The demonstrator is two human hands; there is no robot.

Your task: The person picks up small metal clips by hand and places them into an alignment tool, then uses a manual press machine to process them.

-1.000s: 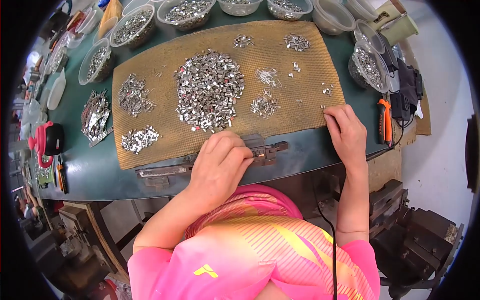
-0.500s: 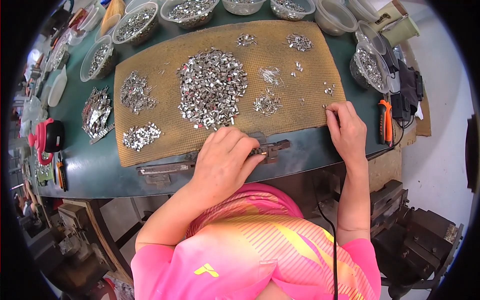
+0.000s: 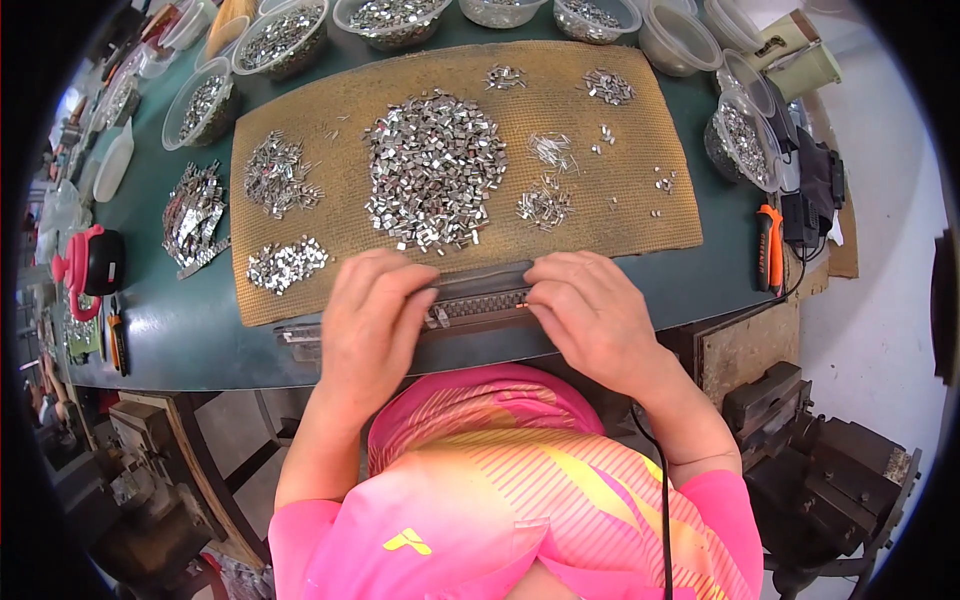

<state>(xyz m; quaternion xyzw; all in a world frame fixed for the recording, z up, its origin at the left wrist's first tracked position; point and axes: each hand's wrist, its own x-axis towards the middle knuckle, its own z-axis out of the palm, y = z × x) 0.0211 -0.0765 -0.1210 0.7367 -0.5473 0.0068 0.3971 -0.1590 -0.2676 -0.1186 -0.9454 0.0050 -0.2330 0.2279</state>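
Right hand (image 3: 597,312) now joins left hand (image 3: 370,312) at long dark metal fixture (image 3: 476,306)
Apart, grips unclear — bare green table (image 3: 708,278) to fixture's right.

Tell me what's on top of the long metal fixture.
On the fixture, a row of small metal pieces shows between the left hand and the right hand, with a copper-coloured bit beside the right one. Whatever lies beneath the hands is covered.
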